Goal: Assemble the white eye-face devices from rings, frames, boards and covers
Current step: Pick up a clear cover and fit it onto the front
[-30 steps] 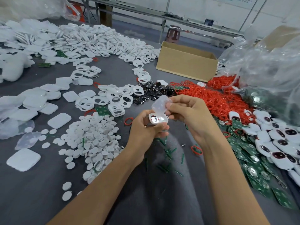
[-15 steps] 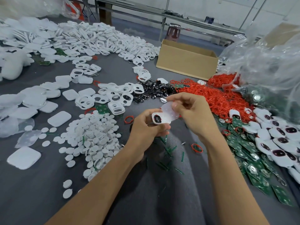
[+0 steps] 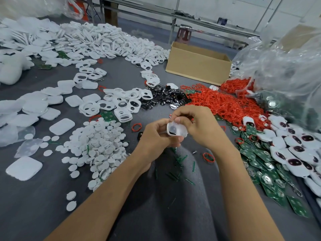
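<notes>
Both hands meet over the middle of the grey table. My left hand (image 3: pixel 156 136) grips a small white eye-face frame (image 3: pixel 173 132) with a dark eye opening showing. My right hand (image 3: pixel 199 126) pinches a white cover (image 3: pixel 183 132) and holds it down against that frame. Around them lie the parts: white frames (image 3: pixel 121 103), white covers (image 3: pixel 60 126), red rings (image 3: pixel 224 105), green boards (image 3: pixel 267 178) and finished eye-face devices (image 3: pixel 295 153) at the right.
A heap of white round discs (image 3: pixel 97 145) lies left of my left forearm. Black eye pieces (image 3: pixel 165 99) sit behind the hands. A cardboard box (image 3: pixel 198 66) stands at the back. Clear plastic bags (image 3: pixel 286 70) bulge at the right. Green offcuts (image 3: pixel 178 164) litter the cloth below.
The cover, held raised above the frame a second ago, has come down onto it. Both hands have drawn closer together; the view shifted slightly.
</notes>
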